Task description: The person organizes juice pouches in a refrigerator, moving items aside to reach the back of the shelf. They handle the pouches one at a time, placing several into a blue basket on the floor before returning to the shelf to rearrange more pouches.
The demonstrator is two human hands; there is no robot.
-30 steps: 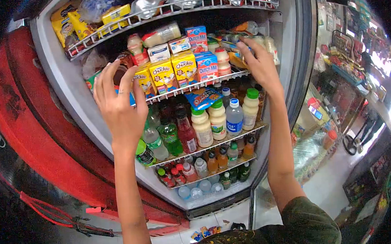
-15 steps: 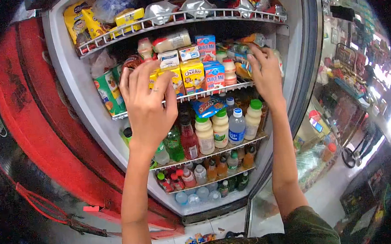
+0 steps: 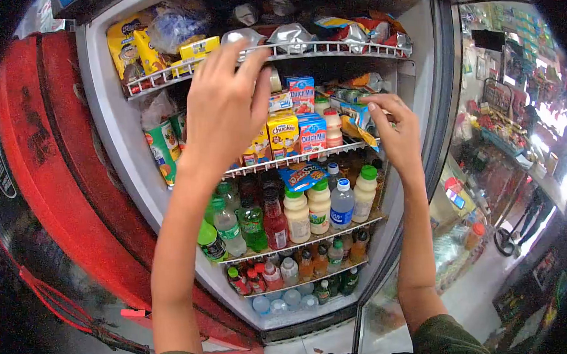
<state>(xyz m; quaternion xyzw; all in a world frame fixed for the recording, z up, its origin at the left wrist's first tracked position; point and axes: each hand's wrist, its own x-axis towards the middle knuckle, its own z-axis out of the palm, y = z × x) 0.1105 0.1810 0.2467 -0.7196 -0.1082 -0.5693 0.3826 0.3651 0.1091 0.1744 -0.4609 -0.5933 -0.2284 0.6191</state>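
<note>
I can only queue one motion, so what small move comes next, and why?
Probably steady the blue-and-yellow packet with the right hand: the fingertips are beside it, and its yellow end pokes past the shelf's front rail.

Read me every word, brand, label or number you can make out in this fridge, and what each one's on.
"Dutch Mill": upper blue-and-red carton
"Dutch Mill": lower blue-and-red carton
"chuckie": yellow carton
Too blurred or small to read: the blue snack packet, bottle labels and top-shelf packets.

Chuckie box point(image 3: 283, 135) yellow; bottle caps point(image 3: 368, 172) green; door reflection point(image 3: 502, 137) perhaps multicoloured.
</note>
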